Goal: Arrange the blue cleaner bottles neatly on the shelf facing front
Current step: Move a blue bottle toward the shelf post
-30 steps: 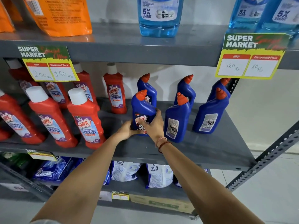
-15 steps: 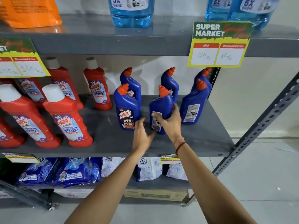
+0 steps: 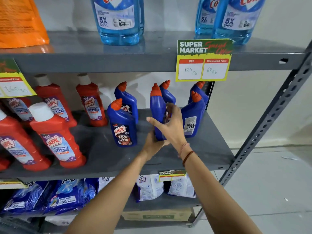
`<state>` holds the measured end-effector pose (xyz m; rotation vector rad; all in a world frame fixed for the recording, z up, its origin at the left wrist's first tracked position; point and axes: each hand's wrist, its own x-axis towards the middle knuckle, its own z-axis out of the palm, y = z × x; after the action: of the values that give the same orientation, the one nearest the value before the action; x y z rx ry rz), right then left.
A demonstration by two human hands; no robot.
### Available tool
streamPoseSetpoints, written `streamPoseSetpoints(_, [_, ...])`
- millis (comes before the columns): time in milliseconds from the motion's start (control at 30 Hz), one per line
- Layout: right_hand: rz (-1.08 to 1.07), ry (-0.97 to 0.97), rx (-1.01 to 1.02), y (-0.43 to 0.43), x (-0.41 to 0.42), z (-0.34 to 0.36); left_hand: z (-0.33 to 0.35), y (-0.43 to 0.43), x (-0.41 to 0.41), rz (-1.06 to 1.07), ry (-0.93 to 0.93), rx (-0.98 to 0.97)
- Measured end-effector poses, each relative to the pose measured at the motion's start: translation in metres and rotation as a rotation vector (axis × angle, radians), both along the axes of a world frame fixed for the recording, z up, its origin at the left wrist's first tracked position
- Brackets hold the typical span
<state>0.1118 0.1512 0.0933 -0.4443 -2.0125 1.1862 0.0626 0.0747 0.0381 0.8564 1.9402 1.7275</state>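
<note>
Both hands hold one blue bottle [image 3: 157,114] on the grey metal shelf [image 3: 199,149]: the left hand [image 3: 154,142] cups its base, the right hand [image 3: 170,125] wraps its side, index finger out. Its label seems turned sideways, though blurred. A pale wall [image 3: 249,102] stands behind the rack.

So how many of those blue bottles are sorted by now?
One looks done: the front-left bottle stands with its Harpic label forward. Both hands, left and right, hold the middle bottle, which shows its narrow side. The right bottle shows its back label, so it remains; the rear three are partly hidden.
</note>
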Motion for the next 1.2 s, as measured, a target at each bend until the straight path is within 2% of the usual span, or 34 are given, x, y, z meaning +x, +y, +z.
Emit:
streamPoseSetpoints(67, [0.2,-0.005,-0.174,0.02,0.003,0.007,0.005,-0.005,-0.011,-0.117,-0.043,-0.1])
streamPoseSetpoints(133, [0.242,-0.005,-0.334,0.037,0.004,0.004,0.006,-0.01,-0.021,-0.19,-0.055,-0.163])
streamPoseSetpoints(300, [-0.051,-0.003,-0.195,0.039,-0.003,-0.019,0.002,-0.003,-0.035,-0.184,0.001,-0.196])
streamPoseSetpoints(400, [-0.09,0.046,-0.151,0.036,-0.012,-0.033,-0.008,0.009,-0.045,-0.089,0.124,-0.365])
streamPoseSetpoints(467, [-0.084,0.042,-0.133,0.035,-0.017,-0.039,-0.016,0.011,-0.049,-0.044,0.081,-0.386])
streamPoseSetpoints(667, [-0.08,0.015,-0.104,0.037,-0.021,-0.053,-0.03,0.014,-0.05,0.004,0.02,-0.328])
streamPoseSetpoints(800, [-0.047,-0.011,-0.07,0.044,-0.008,-0.054,-0.033,0.011,-0.043,0.061,0.166,-0.38])
streamPoseSetpoints(900, [-0.156,0.129,-0.154,0.057,0.016,-0.057,-0.039,-0.001,-0.02,0.329,0.319,-0.191])
streamPoseSetpoints(967, [-0.293,0.21,-0.186,0.071,0.031,-0.056,-0.041,-0.005,-0.002,0.401,0.4,-0.069])
streamPoseSetpoints(1067, [-0.325,0.182,-0.238,0.105,0.041,-0.048,-0.039,0.009,0.02,0.191,0.48,-0.076])
streamPoseSetpoints(1133, [-0.193,0.026,-0.238,0.126,0.038,-0.042,-0.035,0.027,0.032,0.032,0.473,-0.141])
streamPoseSetpoints(1200, [-0.048,-0.128,-0.224,0.14,0.033,-0.04,-0.033,0.048,0.04,-0.017,0.449,-0.195])
